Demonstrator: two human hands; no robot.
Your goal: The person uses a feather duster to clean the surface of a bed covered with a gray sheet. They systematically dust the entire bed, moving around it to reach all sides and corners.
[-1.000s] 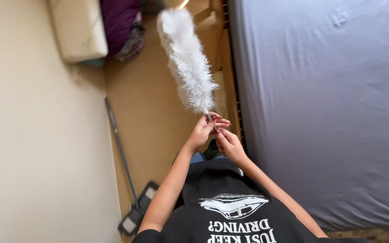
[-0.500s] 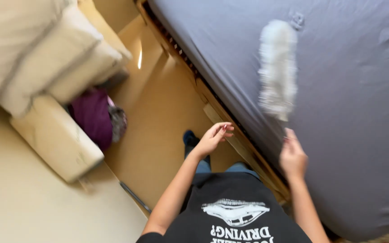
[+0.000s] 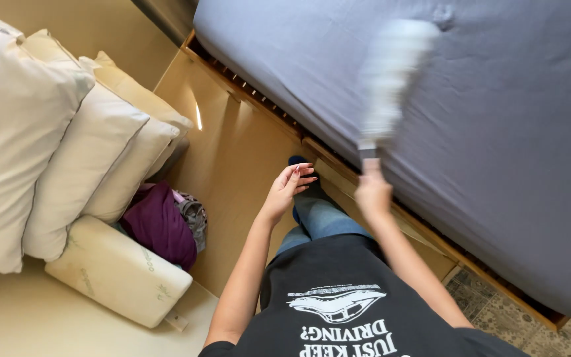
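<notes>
Left hand (image 3: pixel 287 188): empty, fingers loose and spread, held out over the wooden floor (image 3: pixel 232 165), kept out of the way.
Right hand (image 3: pixel 373 192): wrapped tight round the handle, so the duster points away from the body.
Feather duster (image 3: pixel 391 73): white and fluffy, blurry, up over the grey bed (image 3: pixel 510 132).
Pillows (image 3: pixel 67 145): stacked on the floor, off the bed.

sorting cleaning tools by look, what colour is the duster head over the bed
White and fluffy, though motion-blurred; the duster in the right hand shows best in the head view.
</notes>
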